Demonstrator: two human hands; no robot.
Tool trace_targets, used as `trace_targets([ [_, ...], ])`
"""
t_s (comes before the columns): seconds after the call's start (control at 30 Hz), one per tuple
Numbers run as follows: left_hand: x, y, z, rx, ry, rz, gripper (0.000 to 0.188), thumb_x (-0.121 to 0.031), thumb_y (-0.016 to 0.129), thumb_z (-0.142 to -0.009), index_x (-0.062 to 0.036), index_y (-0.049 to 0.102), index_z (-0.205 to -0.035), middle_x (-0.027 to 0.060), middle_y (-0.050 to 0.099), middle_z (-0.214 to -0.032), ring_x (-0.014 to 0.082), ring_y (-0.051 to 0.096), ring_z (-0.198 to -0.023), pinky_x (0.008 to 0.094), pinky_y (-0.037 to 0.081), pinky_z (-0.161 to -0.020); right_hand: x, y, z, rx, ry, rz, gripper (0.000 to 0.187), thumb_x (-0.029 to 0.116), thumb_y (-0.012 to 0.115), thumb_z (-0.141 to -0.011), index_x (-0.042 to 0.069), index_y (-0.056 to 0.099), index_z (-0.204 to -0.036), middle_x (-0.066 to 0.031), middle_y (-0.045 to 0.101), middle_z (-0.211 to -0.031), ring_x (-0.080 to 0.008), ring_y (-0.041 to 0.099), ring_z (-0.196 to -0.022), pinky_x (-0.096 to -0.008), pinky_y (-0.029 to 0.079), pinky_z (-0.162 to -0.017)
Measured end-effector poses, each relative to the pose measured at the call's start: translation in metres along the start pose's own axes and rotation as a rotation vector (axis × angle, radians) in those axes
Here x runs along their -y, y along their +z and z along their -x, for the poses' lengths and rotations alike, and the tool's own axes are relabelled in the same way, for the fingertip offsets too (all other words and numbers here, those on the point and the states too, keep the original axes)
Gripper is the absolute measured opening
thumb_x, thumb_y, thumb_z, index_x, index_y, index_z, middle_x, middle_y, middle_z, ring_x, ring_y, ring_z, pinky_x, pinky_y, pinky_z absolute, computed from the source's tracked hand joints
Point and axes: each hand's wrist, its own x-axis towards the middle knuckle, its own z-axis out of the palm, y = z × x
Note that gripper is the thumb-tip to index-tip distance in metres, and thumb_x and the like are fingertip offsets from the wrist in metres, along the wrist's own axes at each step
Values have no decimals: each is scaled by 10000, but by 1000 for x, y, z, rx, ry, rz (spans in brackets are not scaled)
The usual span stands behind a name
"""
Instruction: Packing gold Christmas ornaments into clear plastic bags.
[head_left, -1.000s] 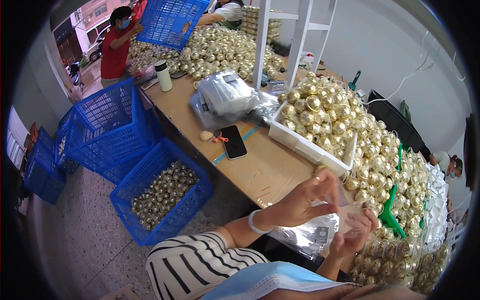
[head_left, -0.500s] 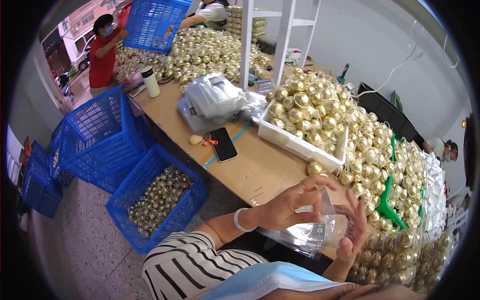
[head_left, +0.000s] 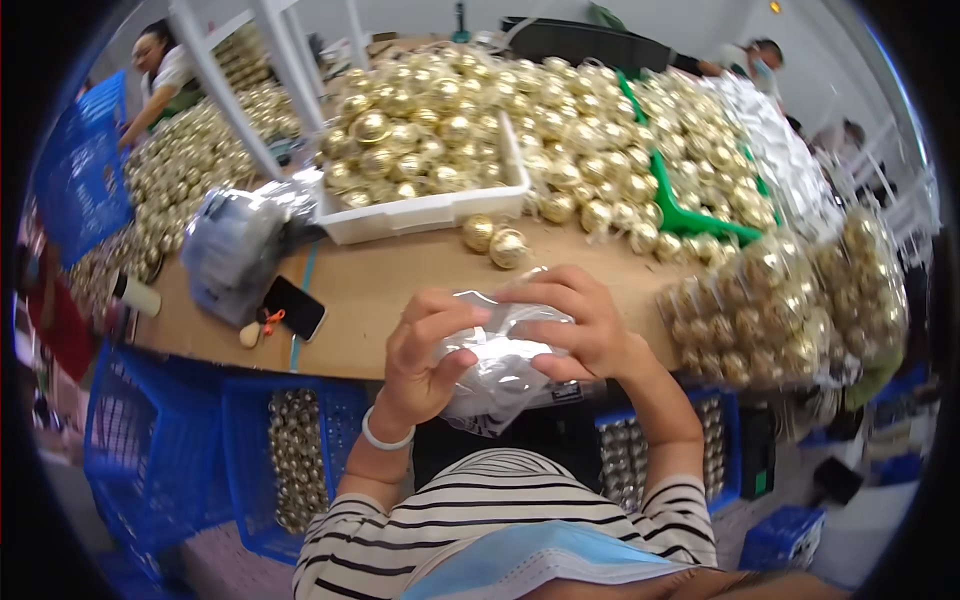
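Observation:
A crinkled clear plastic bag (head_left: 498, 362) is spread between my two hands above the table's near edge. My left hand (head_left: 422, 345), with a white band at its wrist, has curled fingers and thumb on the bag's left side. The fingers of my right hand (head_left: 578, 325) bend over the other side and grip the film. Glare hides whether anything is inside the bag. Just beyond my hands, two loose gold balls (head_left: 508, 249) sit on the brown table (head_left: 375, 300), in front of a white tray (head_left: 430, 214) heaped with more of them.
To the left lie a stack of clear bags (head_left: 235, 250), a black phone (head_left: 296, 308) and a pale bottle (head_left: 135, 294). Packed gold balls (head_left: 735, 315) stand at the right. Blue crates (head_left: 250, 500) stand below the table. A green frame (head_left: 690, 215) juts from the pile. Co-workers are beyond.
My view has swung right, so the tray now lies straight ahead. My raised, spread fingers have come down and closed around the bag, which is now bunched between both hands.

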Motion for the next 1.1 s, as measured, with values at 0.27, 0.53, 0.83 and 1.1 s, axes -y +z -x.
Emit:
trace_targets([
  [0.27, -5, 10, -4, 56, -32, -181, 361, -319, 390, -1077, -20, 502, -909, 158, 612, -983, 234, 524, -880, 383, 440, -847, 31, -8, -8, -140, 621, -760, 184, 212, 634, -988, 33, 670, -1011, -61, 508, -1140, -185, 500, -1109, -363, 400, -1007],
  [0.53, -5, 9, -8, 103, -143, -62, 134, -102, 400, -929, -15, 477, -862, 186, 582, -951, 236, 504, -836, 381, 436, -790, 31, -23, -12, -96, 458, -398, 123, 108, 803, -788, 61, 690, -805, -93, 576, -1112, -255, 562, -1047, -358, 455, -909],
  [0.83, 0, 12, -6, -88, 155, 138, 518, -458, 730, -911, -67, 449, -1100, 132, 542, -1041, 261, 563, -903, 390, 498, -810, 40, -42, -25, -101, 449, -496, 154, 116, 888, -734, 94, 770, -830, -69, 632, -1059, -202, 613, -1013, -352, 491, -886],
  [1.1, -23, 3, -19, 131, 508, -428, 625, -379, 964, -604, -219, 520, -1015, 18, 491, -1142, 306, 610, -1030, 409, 521, -705, 55, -32, -8, -325, 624, -609, 166, 118, 891, -750, 93, 816, -896, -81, 653, -1115, -177, 614, -1097, -342, 492, -961],
])
